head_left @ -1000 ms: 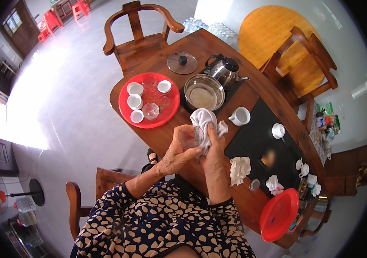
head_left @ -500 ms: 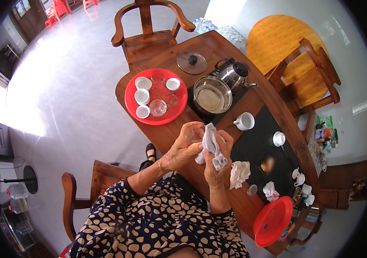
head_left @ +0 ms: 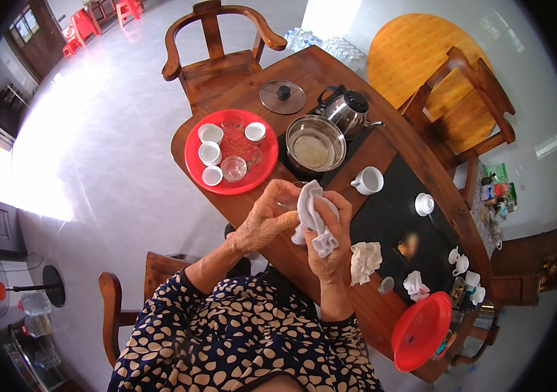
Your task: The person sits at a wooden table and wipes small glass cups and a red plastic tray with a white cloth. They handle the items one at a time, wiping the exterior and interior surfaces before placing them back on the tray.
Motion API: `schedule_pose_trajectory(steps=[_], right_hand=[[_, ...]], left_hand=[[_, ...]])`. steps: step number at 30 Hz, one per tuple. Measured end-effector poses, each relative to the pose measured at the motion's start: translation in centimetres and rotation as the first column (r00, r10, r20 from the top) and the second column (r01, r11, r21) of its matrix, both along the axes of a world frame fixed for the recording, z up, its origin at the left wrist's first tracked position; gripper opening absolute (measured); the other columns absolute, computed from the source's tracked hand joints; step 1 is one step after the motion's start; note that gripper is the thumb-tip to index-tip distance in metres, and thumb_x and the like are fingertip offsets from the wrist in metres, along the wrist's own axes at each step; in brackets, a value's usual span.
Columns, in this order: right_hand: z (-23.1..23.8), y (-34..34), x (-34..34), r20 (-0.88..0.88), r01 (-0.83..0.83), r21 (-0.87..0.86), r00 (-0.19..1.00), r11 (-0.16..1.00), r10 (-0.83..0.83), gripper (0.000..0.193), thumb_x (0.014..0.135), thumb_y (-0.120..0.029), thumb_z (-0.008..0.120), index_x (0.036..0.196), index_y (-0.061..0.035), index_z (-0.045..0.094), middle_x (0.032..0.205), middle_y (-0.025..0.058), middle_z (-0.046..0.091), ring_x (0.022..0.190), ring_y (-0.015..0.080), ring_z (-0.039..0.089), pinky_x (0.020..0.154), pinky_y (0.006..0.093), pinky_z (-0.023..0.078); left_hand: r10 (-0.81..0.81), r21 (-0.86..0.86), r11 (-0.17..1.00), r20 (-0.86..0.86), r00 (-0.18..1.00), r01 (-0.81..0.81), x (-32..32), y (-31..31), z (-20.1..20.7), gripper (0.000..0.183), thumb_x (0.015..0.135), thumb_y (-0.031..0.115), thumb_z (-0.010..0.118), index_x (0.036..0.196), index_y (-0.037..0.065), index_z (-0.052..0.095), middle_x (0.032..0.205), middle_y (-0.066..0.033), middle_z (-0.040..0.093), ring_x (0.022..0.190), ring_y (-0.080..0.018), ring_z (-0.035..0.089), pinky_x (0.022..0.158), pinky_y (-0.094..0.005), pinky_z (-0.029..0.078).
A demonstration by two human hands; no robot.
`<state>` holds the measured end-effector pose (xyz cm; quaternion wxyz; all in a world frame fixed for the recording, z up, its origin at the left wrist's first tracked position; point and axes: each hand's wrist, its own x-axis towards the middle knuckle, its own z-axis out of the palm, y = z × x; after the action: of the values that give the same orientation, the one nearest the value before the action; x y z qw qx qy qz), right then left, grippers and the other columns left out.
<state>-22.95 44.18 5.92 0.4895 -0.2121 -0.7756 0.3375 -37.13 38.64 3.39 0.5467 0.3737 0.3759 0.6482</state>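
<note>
My left hand [head_left: 262,221] is closed around a clear glass [head_left: 289,198], seemingly to steady it, while my right hand [head_left: 331,236] grips a white cloth [head_left: 313,210] bunched against its side, probably so the fabric bears on it. Both are above the table [head_left: 304,274]. Ahead on the left, a red tray [head_left: 260,171] perhaps keeps the cups [head_left: 210,154] together. I can read no writing on glass or cloth.
</note>
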Motion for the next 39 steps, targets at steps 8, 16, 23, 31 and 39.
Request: schedule_pose_trajectory(steps=[8,16,23,31,39], right_hand=[[0.4,1.1,0.1,-0.287,-0.181,-0.701,0.957,0.689,-0.041,0.028,0.09,-0.009,0.06,0.116,0.003,0.058,0.074,-0.0029,0.057,0.057,0.0033,0.051,0.049,0.0178,0.039],[-1.2,0.3,-0.5,0.076,0.082,0.016,0.994,0.997,-0.083,0.038,0.079,-0.003,0.067,0.116,-0.0021,0.058,0.115,0.0143,0.053,0.103,0.0266,0.054,0.085,0.0352,0.047],[0.3,2.8,-0.3,-0.471,-0.424,-0.793,0.882,0.438,0.001,0.031,0.086,-0.014,0.065,0.112,0.0032,0.058,0.091,0.001,0.06,0.071,0.0045,0.053,0.061,0.0174,0.042],[-0.3,2.2,-0.9,-0.463,-0.347,-0.713,0.885,0.609,-0.037,0.04,0.078,-0.005,0.073,0.113,0.005,0.057,0.092,0.0047,0.064,0.069,0.0071,0.056,0.062,0.0183,0.046],[-0.1,2.7,-2.3,-0.388,-0.298,-0.641,0.921,0.708,0.036,0.029,0.085,-0.021,0.067,0.103,0.0013,0.059,0.087,0.0027,0.061,0.073,0.0068,0.056,0.064,0.0218,0.046]], left_hand=[[0.034,0.133,0.991,-0.342,0.939,0.013,0.8,-0.7,-0.4,0.015,0.092,0.017,0.061,0.095,0.004,0.054,0.128,-0.0114,0.044,0.116,-0.0163,0.045,0.092,-0.0313,0.043],[0.138,0.003,0.99,-0.283,0.949,-0.143,0.0,-0.6,-0.8,0.014,0.089,0.016,0.064,0.098,0.006,0.066,0.111,-0.005,0.059,0.116,-0.0147,0.044,0.094,-0.0292,0.04],[-0.037,0.175,0.982,-0.187,0.982,0.071,-0.9,-0.5,0.6,0.016,0.093,0.014,0.057,0.09,0.003,0.068,0.101,-0.006,0.064,0.106,-0.0161,0.053,0.108,-0.0391,0.029],[-0.082,0.06,0.994,-0.095,0.992,0.088,-1.8,-0.7,0.8,0.017,0.093,0.016,0.059,0.105,0.004,0.063,0.097,-0.0026,0.06,0.099,-0.012,0.053,0.089,-0.0289,0.043],[-0.311,-0.016,0.951,-0.046,0.949,0.31,-4.0,-0.4,2.4,0.017,0.092,0.019,0.061,0.099,0.003,0.06,0.088,0.0001,0.061,0.084,-0.0085,0.055,0.077,-0.025,0.045]])
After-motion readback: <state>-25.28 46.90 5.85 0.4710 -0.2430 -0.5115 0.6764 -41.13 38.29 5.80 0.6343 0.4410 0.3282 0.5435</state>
